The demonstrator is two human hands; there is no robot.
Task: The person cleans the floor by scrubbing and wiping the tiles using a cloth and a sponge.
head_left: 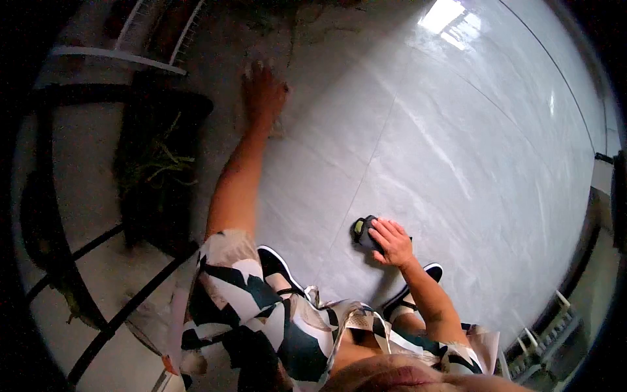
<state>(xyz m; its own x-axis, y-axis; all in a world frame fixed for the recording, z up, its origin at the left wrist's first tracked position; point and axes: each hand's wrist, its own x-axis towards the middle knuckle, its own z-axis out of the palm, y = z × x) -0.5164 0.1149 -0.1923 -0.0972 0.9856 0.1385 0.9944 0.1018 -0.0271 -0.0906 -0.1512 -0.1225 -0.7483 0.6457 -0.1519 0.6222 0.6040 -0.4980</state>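
My right hand [392,243] lies over a small, dark grey object [364,230] on the grey tile floor, with its fingers curved across the top. A yellow-green patch shows on the object's left side, but its kind is unclear. Farther forward on the left, my left hand [264,95] reaches out with fingers apart in deep shadow. It is low over the floor; whether it touches the floor or something pale beneath it cannot be made out.
Left of my arm stands a dark container [157,215] with green, leafy stems [166,160]. Black bars [140,297] cross the lower left. A white rack [117,57] is at upper left, and a pegged rack [545,349] at lower right. My black shoes [277,264] are below.
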